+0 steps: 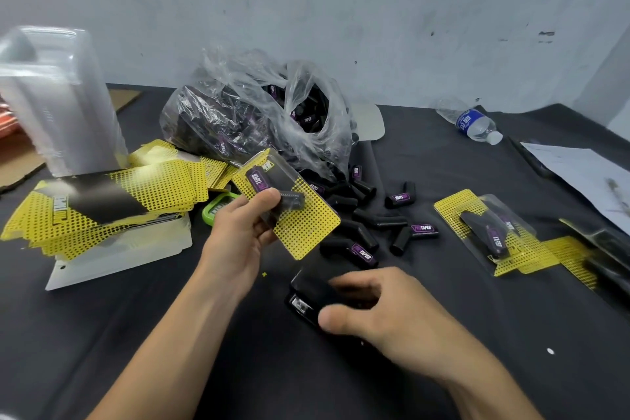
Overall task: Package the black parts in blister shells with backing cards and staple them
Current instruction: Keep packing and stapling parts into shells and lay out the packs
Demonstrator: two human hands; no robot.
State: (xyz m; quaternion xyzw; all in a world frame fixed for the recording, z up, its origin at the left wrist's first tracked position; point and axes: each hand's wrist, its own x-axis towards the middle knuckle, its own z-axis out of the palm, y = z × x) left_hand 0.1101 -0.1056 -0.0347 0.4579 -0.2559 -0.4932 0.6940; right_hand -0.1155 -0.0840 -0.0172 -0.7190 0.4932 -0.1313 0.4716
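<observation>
My left hand (238,235) holds up an assembled pack (306,225) at the table's middle: a yellow dotted backing card with a clear blister shell over a black part, thumb pressed on the shell. Just below it, my right hand (378,314) curls around a black stapler (306,293) lying on the dark table. Loose black parts (378,222) with purple labels lie scattered behind the stapler. More fill a clear plastic bag (259,116). Finished packs (491,232) lie at the right.
A stack of yellow backing cards (102,208) sits at the left, with a tall stack of clear blister shells (58,102) behind it. A green object (214,208) lies by the cards. A water bottle (474,123) and white paper (579,174) lie far right.
</observation>
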